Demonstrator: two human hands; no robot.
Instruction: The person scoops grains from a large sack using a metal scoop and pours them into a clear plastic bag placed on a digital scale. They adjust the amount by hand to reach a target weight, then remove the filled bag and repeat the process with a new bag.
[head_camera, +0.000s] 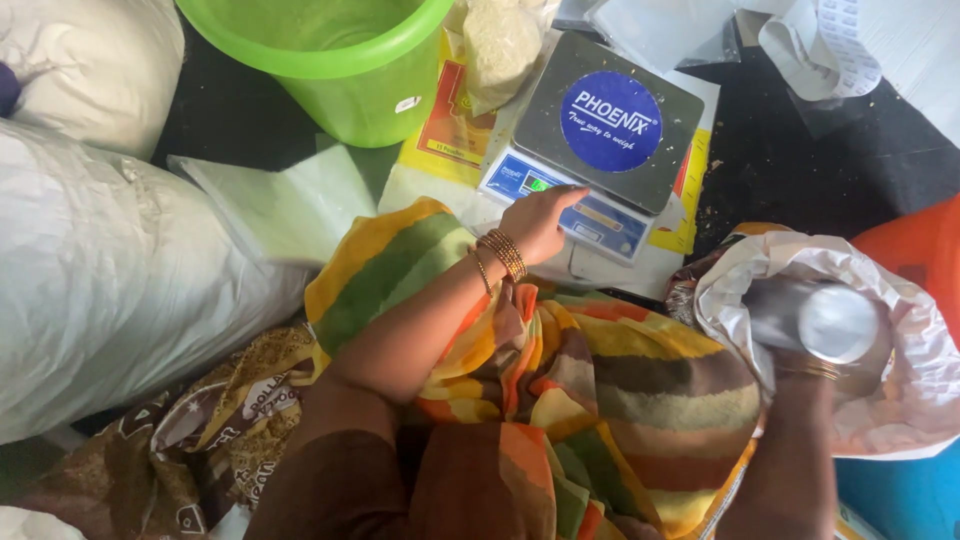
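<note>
My left hand (538, 222) reaches forward and rests its fingertips on the front key panel of a digital weighing scale (610, 180) with a square steel pan and a round blue sticker. It holds nothing, and gold bangles circle the wrist. My right hand (812, 362) is down in the mouth of an open white sack (900, 340) at the right, gripping a shiny steel cup (836, 322) that looks blurred. Most of that hand is hidden by the cup and the sack's rim. A striped orange, green and brown cloth (600, 390) covers my lap between both arms.
A green plastic bucket (340, 70) stands at the back left of the scale, a small bag of pale grain (500, 45) beside it. Large white sacks (100, 270) fill the left. Clear plastic bags (290, 205) lie near them. An orange object (925, 250) sits at right.
</note>
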